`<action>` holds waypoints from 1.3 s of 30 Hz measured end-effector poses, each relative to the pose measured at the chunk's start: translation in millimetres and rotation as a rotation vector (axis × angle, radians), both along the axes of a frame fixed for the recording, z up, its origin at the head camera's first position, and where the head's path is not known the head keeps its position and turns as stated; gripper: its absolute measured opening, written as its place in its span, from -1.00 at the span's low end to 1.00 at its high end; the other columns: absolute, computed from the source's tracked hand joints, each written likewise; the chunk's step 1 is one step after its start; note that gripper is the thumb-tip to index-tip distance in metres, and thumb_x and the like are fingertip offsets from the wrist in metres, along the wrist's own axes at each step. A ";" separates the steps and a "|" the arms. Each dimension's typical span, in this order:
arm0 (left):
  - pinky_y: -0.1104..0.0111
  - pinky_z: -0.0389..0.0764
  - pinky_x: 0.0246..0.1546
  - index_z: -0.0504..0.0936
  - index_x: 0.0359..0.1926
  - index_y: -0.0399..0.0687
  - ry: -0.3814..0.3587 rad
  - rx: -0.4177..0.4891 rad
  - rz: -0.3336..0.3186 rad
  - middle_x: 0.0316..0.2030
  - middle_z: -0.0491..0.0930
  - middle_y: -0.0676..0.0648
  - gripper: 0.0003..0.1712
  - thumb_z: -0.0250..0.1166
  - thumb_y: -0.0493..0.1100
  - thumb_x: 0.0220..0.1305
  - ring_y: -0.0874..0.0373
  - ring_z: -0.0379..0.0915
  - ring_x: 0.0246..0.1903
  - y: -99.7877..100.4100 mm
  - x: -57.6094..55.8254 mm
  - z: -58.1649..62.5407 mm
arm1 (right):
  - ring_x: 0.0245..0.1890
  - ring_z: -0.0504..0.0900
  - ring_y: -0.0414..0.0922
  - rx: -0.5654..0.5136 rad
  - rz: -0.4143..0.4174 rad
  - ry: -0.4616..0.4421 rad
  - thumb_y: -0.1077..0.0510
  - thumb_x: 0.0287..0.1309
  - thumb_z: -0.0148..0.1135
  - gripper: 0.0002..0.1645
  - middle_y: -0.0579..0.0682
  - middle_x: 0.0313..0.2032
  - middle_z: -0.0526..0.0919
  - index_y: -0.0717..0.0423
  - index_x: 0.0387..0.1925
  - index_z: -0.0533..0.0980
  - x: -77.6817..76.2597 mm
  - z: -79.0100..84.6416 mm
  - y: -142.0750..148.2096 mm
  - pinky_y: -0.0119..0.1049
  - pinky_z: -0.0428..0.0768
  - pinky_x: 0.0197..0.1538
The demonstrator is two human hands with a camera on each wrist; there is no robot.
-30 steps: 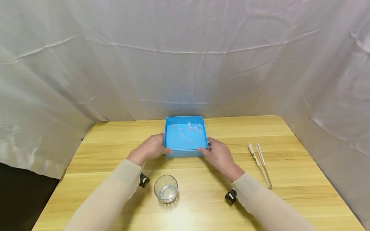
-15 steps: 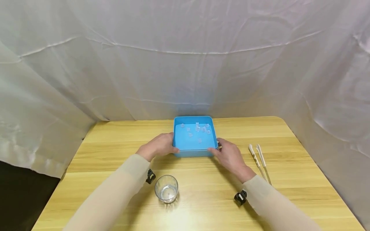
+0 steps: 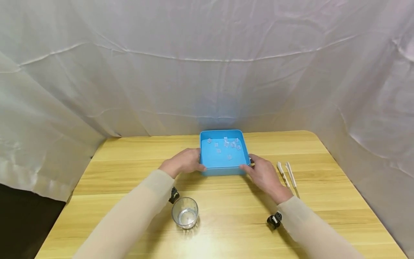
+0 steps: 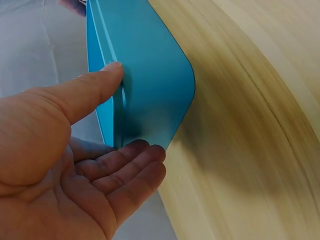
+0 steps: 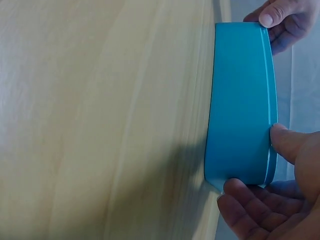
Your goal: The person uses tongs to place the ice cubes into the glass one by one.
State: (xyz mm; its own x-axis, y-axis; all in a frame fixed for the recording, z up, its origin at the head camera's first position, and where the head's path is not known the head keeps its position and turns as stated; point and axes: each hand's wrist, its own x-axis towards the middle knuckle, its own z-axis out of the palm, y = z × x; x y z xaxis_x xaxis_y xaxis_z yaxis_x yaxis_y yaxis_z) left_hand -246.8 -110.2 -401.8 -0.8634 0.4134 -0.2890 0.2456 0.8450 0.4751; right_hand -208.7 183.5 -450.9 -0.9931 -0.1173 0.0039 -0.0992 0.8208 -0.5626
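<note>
A square blue tray (image 3: 226, 172) with low walls sits near the far edge of the wooden table. Several small clear cubes (image 3: 233, 144) lie scattered on its floor. My left hand (image 3: 184, 162) grips the tray's near left corner, its thumb (image 4: 112, 72) on the rim and its fingers along the side wall. At the near right corner my right hand (image 3: 264, 175) holds it the same way, the thumb (image 5: 281, 131) at the rim and the fingers against the side. In the right wrist view, both hands show at opposite ends of the blue wall.
A clear drinking glass (image 3: 185, 213) stands nearer, beside the left forearm. Tongs with white handles (image 3: 291, 175) lie to the right, partly hidden behind the right wrist. A pale curtain (image 3: 207, 79) hangs behind the table (image 3: 220, 212) and along its sides.
Both hands have moved the tray to the right along the table, with the cubes inside. The right forearm now covers more of the tongs. The glass has stayed in place.
</note>
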 end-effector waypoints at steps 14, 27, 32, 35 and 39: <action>0.01 0.27 0.57 0.07 0.66 -0.24 -0.044 -0.016 0.052 0.55 0.31 -0.21 0.08 0.45 0.09 0.38 -0.10 0.25 0.54 -0.2 0.1 0.2 | 0.07 0.72 0.20 0.002 -0.021 0.030 -0.07 0.47 0.30 -0.23 0.32 0.09 0.72 0.39 0.43 0.39 -3.4 -1.7 -0.1 0.18 0.67 0.15; -0.01 0.36 0.52 0.02 0.68 -0.15 -0.060 -0.001 0.035 0.45 0.47 -0.24 0.08 0.44 0.04 0.40 -0.14 0.39 0.45 -4.0 -1.5 -1.9 | 0.10 0.69 0.21 -0.023 -0.039 0.016 -0.08 0.49 0.27 -0.19 0.34 0.15 0.66 0.39 0.48 0.33 -3.3 -4.3 1.6 0.19 0.65 0.17; -0.03 0.33 0.54 0.05 0.68 -0.16 -0.077 0.013 0.034 0.46 0.46 -0.23 0.03 0.41 0.02 0.43 -0.15 0.37 0.47 -8.9 -1.8 -2.4 | 0.10 0.69 0.21 -0.036 -0.040 0.019 -0.05 0.48 0.28 -0.22 0.35 0.15 0.65 0.38 0.47 0.35 -3.9 -5.6 2.9 0.18 0.66 0.16; -0.04 0.31 0.54 0.09 0.66 -0.19 -0.069 0.010 0.030 0.43 0.49 -0.24 -0.02 0.39 0.02 0.45 -0.16 0.36 0.47 -13.7 -1.8 -2.7 | 0.09 0.70 0.21 -0.040 -0.042 0.025 -0.05 0.48 0.29 -0.23 0.35 0.15 0.65 0.38 0.46 0.35 -4.1 -6.0 3.4 0.18 0.67 0.15; -0.05 0.31 0.54 0.14 0.64 -0.23 -0.051 0.007 0.029 0.40 0.52 -0.25 -0.09 0.35 0.00 0.48 -0.19 0.36 0.46 -21.9 -0.7 -4.3 | 0.09 0.70 0.21 -0.042 -0.043 0.027 -0.05 0.48 0.29 -0.22 0.36 0.15 0.64 0.38 0.46 0.36 -4.0 -5.8 3.8 0.18 0.68 0.14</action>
